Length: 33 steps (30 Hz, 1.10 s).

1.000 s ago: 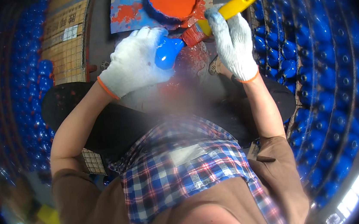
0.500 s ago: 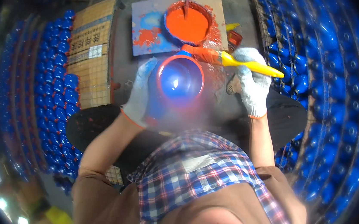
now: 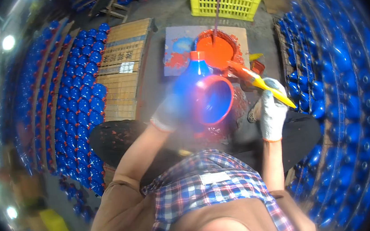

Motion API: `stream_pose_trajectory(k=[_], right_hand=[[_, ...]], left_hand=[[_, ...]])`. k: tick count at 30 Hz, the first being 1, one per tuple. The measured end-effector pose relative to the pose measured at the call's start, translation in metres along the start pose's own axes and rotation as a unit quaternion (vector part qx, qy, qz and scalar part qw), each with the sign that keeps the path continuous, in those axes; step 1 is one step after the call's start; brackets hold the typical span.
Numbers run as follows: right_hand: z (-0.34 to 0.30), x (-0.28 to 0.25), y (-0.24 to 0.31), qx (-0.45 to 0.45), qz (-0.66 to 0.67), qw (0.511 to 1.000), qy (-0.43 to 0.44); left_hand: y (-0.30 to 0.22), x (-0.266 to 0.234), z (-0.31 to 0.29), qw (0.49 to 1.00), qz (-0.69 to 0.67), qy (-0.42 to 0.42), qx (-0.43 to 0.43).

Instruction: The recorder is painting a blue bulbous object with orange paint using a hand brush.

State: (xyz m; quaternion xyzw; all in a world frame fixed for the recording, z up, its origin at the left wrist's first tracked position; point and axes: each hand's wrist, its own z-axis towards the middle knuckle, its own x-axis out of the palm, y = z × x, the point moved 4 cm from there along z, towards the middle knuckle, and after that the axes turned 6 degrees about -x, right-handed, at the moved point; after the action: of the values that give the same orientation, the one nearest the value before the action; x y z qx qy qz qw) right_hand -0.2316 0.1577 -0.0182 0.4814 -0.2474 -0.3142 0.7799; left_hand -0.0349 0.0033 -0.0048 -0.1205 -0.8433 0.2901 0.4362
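My gloved left hand point(image 3: 167, 112), blurred, grips a hollow blue pipe fitting point(image 3: 197, 68) from its left side. The fitting's wide round mouth has a red rim and is turned up and to the right; its narrower neck ends in a red tip pointing away from me. In my gloved right hand point(image 3: 273, 102) is a paintbrush point(image 3: 260, 82) with a yellow handle and red-coated bristles. The bristle end is close to the fitting's mouth; whether they touch I cannot tell. Just beyond lies a bowl of orange-red paint point(image 3: 214, 50) with a thin stick point(image 3: 216, 19) standing in it.
Under the bowl is a paint-splashed board point(image 3: 174, 49). A yellow plastic crate point(image 3: 227, 0) stands behind it. Rows of blue fittings point(image 3: 81, 81) are stacked at left beside a slatted wooden panel point(image 3: 123, 72); more blue fittings point(image 3: 347, 86) fill racks at right.
The fitting has tilted, its mouth turning rightward and its red-tipped neck coming into view. The brush's bristles have moved off the neck side. My view has shifted, showing more of the crate.
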Motion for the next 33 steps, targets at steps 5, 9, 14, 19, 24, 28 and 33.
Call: stream_pose_trajectory(k=[5,9,14,19,24,28,33], right_hand=[[-0.003,-0.007,0.014,0.002,-0.052,0.998,-0.037],[-0.003,-0.007,0.012,0.029,-0.021,0.998,-0.057],[0.008,0.007,0.021,0.014,-0.026,0.998,-0.048],[0.027,0.03,0.041,-0.075,-0.098,0.992,0.012],[0.047,0.077,0.062,-0.222,-0.22,0.944,0.109],[0.056,0.096,0.066,-0.283,-0.279,0.908,0.137],[0.073,0.124,0.055,-0.293,-0.303,0.884,0.202]], left_hand=[[-0.055,0.016,-0.036,0.784,0.469,0.059,0.403],[-0.077,0.021,-0.043,0.681,0.556,0.067,0.471],[-0.105,0.004,-0.053,0.638,0.578,0.004,0.508],[-0.139,-0.016,-0.064,0.695,0.509,-0.079,0.501],[-0.175,-0.074,-0.081,0.741,0.421,-0.169,0.495],[-0.17,-0.163,-0.05,0.943,-0.124,-0.026,0.308],[-0.137,-0.277,-0.029,0.925,-0.032,-0.176,0.334]])
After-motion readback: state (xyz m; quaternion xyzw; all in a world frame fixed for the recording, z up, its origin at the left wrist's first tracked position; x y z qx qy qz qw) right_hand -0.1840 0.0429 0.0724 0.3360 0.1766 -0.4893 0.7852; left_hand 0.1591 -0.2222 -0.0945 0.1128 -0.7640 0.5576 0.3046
